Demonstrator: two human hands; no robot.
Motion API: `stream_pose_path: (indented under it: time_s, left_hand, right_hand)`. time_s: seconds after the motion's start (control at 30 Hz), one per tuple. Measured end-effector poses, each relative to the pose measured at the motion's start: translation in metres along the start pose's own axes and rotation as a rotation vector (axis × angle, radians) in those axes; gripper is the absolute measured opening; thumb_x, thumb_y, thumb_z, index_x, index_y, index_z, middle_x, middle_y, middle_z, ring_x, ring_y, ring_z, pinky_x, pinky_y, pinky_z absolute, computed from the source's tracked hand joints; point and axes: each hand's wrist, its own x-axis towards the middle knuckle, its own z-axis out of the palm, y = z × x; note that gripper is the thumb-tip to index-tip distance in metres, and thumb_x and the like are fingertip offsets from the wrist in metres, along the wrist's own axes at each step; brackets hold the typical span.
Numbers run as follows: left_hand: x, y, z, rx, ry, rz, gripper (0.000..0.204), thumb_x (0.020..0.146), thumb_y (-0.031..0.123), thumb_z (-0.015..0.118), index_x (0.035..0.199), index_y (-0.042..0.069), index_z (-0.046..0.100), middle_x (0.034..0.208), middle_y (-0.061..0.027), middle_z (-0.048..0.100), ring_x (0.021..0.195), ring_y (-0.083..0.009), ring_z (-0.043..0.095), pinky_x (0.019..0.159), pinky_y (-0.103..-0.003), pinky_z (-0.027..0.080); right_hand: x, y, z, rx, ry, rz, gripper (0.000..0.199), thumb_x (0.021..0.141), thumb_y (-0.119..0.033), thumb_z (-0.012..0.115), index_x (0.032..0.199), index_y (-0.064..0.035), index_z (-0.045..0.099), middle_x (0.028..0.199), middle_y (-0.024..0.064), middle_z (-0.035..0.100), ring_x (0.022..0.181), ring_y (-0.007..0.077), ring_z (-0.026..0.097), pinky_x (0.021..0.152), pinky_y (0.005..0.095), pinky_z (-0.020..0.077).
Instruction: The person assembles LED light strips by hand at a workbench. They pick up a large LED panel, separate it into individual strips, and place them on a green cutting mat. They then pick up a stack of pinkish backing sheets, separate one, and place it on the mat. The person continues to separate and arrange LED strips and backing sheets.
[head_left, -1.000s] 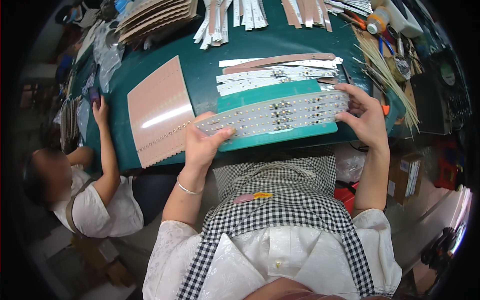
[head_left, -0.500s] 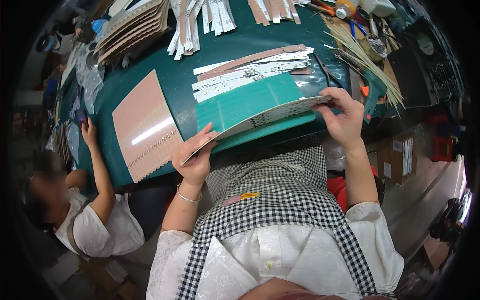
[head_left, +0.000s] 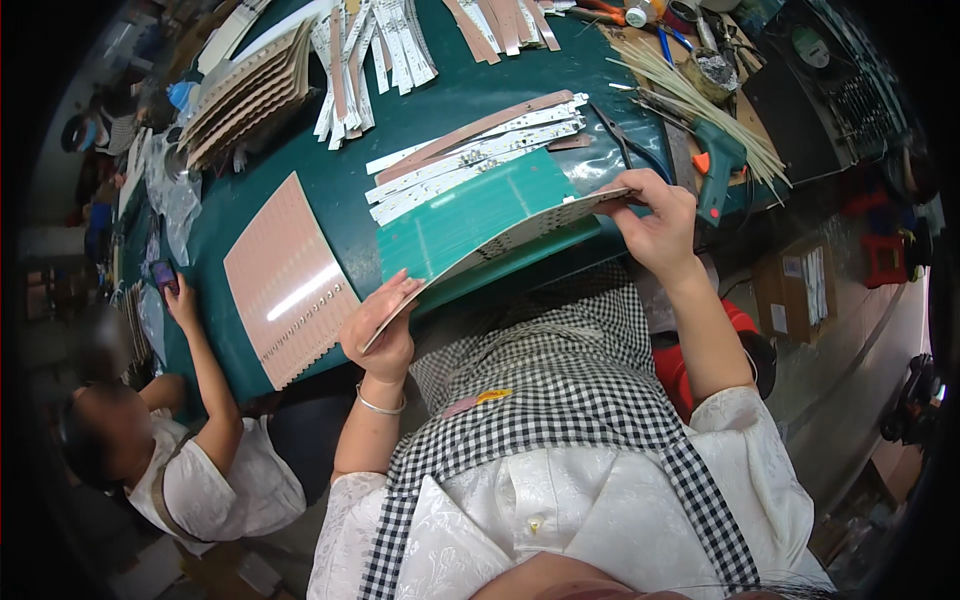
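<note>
My left hand (head_left: 378, 328) and my right hand (head_left: 656, 224) grip opposite ends of a thin circuit board panel (head_left: 508, 236). It is tilted nearly edge-on and bows along its length, with rows of dark marks on the face toward me. Below the panel lies a green board (head_left: 440, 235) at the table's front edge. Narrow white and brown circuit board strips (head_left: 475, 150) are piled along the green board's far side. Left of my left hand rests a pinkish-brown panel (head_left: 290, 275) with a scalloped near edge.
A stack of brown panels (head_left: 250, 95) stands far left, with more strips (head_left: 395, 45) at the back. At right are pliers (head_left: 622, 140), a green glue gun (head_left: 718, 165) and pale thin sticks (head_left: 715, 110). A person (head_left: 215, 470) at left holds a phone (head_left: 163, 274).
The view has shifted, so the table's things sit further left in the picture. Both hands keep hold of the panel. The other person's phone shows more clearly.
</note>
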Motion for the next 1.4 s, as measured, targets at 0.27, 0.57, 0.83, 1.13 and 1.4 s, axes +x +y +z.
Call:
stream_pose_path:
  time_s: [0.27, 0.57, 0.83, 1.13, 1.4]
  left_hand:
    - [-0.005, -0.015, -0.004, -0.047, 0.012, 0.007, 0.006, 0.084, -0.006, 0.062, 0.088, -0.002, 0.059, 0.087, -0.0201, 0.070, 0.084, -0.0315, 0.070, 0.076, -0.041, 0.058]
    - [0.015, -0.002, -0.012, -0.420, 0.374, -0.451, 0.016, 0.089, 0.000, 0.061, 0.105, -0.004, 0.058, 0.103, -0.0170, 0.066, 0.089, -0.0277, 0.068, 0.086, -0.040, 0.055]
    - [0.044, 0.012, -0.038, -0.488, 0.568, -0.547, 0.032, 0.087, 0.000, 0.064, 0.117, -0.006, 0.055, 0.113, -0.0143, 0.063, 0.100, -0.0225, 0.063, 0.090, -0.035, 0.053]
    - [0.000, 0.020, -0.021, -0.431, 0.262, -0.885, 0.038, 0.077, 0.001, 0.074, 0.110, -0.005, 0.055, 0.106, -0.0156, 0.065, 0.100, -0.0204, 0.062, 0.091, -0.034, 0.047]
    - [0.026, 0.020, -0.032, -0.409, 0.026, -0.802, 0.065, 0.073, 0.005, 0.079, 0.128, -0.003, 0.045, 0.108, -0.0166, 0.065, 0.101, -0.0193, 0.062, 0.089, -0.032, 0.049]
  right_hand:
    - [0.000, 0.004, 0.003, 0.086, -0.066, 0.077, 0.024, 0.071, 0.015, 0.062, 0.092, 0.0039, 0.064, 0.085, 0.0111, 0.070, 0.081, 0.0173, 0.069, 0.075, 0.0274, 0.0542]
    - [0.025, 0.003, -0.010, 0.429, -0.137, 0.666, 0.019, 0.077, 0.005, 0.070, 0.096, 0.0052, 0.065, 0.081, 0.0080, 0.068, 0.075, 0.0117, 0.065, 0.067, 0.0236, 0.0531]
    - [0.092, 0.049, 0.021, 0.177, -0.079, 0.412, 0.013, 0.078, -0.005, 0.072, 0.087, 0.0031, 0.068, 0.075, 0.0050, 0.067, 0.067, 0.0113, 0.062, 0.061, 0.0250, 0.0496]
    - [0.051, 0.003, -0.004, 0.561, -0.306, 0.636, 0.032, 0.080, -0.003, 0.069, 0.111, 0.0017, 0.065, 0.099, 0.0054, 0.067, 0.087, 0.0090, 0.060, 0.072, 0.0240, 0.0501]
    - [0.035, -0.016, -0.007, 0.164, -0.372, 0.497, 0.047, 0.072, 0.009, 0.068, 0.117, -0.0051, 0.065, 0.103, 0.0064, 0.067, 0.079, 0.0099, 0.057, 0.073, 0.0240, 0.0473]
